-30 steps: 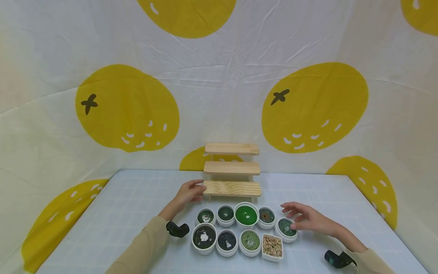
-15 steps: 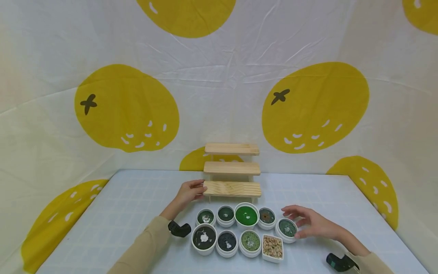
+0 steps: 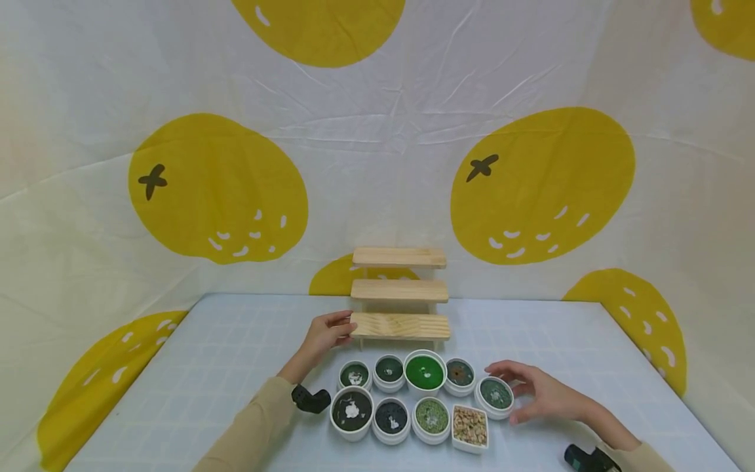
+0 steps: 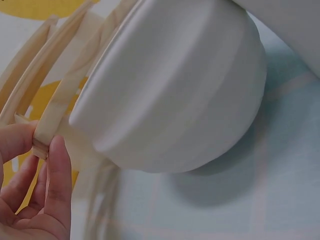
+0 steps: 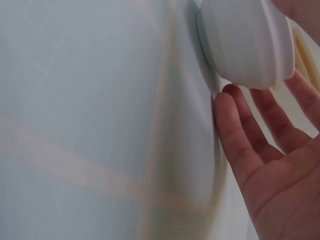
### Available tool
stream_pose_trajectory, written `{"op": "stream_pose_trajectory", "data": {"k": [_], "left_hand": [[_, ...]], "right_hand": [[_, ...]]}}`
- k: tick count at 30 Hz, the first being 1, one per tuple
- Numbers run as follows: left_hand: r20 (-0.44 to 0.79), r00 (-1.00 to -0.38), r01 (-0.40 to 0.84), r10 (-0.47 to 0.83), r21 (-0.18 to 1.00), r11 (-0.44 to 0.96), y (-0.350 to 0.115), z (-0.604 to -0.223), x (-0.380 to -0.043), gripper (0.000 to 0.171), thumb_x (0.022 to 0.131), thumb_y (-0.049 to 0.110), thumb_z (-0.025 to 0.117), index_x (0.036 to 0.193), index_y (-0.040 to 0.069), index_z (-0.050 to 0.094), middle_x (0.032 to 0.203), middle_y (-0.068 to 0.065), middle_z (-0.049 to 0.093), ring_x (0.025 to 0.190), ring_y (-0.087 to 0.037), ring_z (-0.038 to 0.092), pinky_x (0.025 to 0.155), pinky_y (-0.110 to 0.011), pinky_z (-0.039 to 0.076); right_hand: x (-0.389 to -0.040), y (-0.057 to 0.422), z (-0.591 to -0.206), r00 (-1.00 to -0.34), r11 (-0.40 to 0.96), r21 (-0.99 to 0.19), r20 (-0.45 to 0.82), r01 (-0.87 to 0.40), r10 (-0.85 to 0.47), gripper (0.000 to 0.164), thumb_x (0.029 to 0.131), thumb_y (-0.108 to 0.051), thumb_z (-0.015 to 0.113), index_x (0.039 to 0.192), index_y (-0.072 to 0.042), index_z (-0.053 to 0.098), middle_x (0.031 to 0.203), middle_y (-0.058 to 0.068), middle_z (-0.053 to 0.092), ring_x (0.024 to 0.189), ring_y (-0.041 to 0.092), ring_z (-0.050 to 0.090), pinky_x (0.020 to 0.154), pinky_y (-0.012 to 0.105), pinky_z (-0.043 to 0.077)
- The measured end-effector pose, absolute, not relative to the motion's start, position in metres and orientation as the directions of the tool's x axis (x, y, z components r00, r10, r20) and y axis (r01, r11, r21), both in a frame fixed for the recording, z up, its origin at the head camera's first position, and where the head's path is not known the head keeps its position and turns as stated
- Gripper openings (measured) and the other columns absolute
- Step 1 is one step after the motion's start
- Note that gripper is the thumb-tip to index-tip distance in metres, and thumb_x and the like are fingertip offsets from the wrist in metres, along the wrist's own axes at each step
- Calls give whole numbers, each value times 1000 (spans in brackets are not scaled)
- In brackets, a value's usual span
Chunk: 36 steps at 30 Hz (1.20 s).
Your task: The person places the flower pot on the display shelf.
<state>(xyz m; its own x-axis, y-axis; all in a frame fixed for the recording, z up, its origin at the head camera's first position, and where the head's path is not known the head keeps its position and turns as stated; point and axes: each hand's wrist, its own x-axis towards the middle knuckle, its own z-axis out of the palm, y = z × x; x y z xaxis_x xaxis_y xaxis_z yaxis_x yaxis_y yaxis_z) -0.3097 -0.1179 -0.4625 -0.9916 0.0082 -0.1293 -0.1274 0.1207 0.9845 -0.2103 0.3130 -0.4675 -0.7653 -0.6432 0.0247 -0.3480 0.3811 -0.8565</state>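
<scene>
The rack, three wooden steps, stands at the back of the table. The left hand pinches the left end of its lowest step between thumb and fingers. Just in front of the rack sit nine dishes in two rows. The right hand, fingers spread and relaxed, cups the rightmost back-row dish, holding nothing.
</scene>
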Motion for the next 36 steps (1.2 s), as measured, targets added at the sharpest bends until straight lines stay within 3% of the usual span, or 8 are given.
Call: {"op": "stream_pose_trajectory", "data": {"k": [3, 8, 18, 36], "left_hand": [[-111, -994, -109, 8, 987, 114, -118, -463, -309, 41, 86, 6, 69, 126, -3, 60, 109, -17, 65, 75, -9, 64, 67, -26, 61], [-99, -995, -98, 3, 990, 100, -117, -463, -307, 41, 85, 5, 70, 125, -4, 61, 106, -15, 65, 73, -8, 63, 65, -25, 60], [-81, -997, -82, -13, 993, 84, -114, -461, -304, 40, 84, 3, 70, 123, -4, 62, 101, -13, 66, 70, -7, 62, 63, -24, 60], [-90, -996, -91, -14, 993, 74, -116, -463, -306, 40, 84, 3, 70, 122, -4, 62, 104, -16, 66, 68, -8, 63, 62, -23, 60]], "right_hand": [[-209, 312, -468, -768, 390, -856, 14, -341, -640, 67, 77, -13, 78, 136, -6, 46, 130, -6, 54, 109, 1, 53, 88, 22, 54], [-207, 311, -469, -767, 385, -864, 3, -325, -642, 68, 78, -14, 78, 136, -5, 45, 130, -6, 54, 109, 2, 54, 89, 22, 54], [-205, 306, -469, -796, 439, -842, -19, -313, -606, 66, 78, -20, 79, 135, -9, 47, 131, 13, 52, 109, -1, 52, 89, 19, 52], [-202, 305, -473, -810, 446, -822, 32, -355, -585, 60, 78, -19, 78, 131, -13, 50, 126, 4, 56, 107, 0, 53, 87, 19, 53]]}}
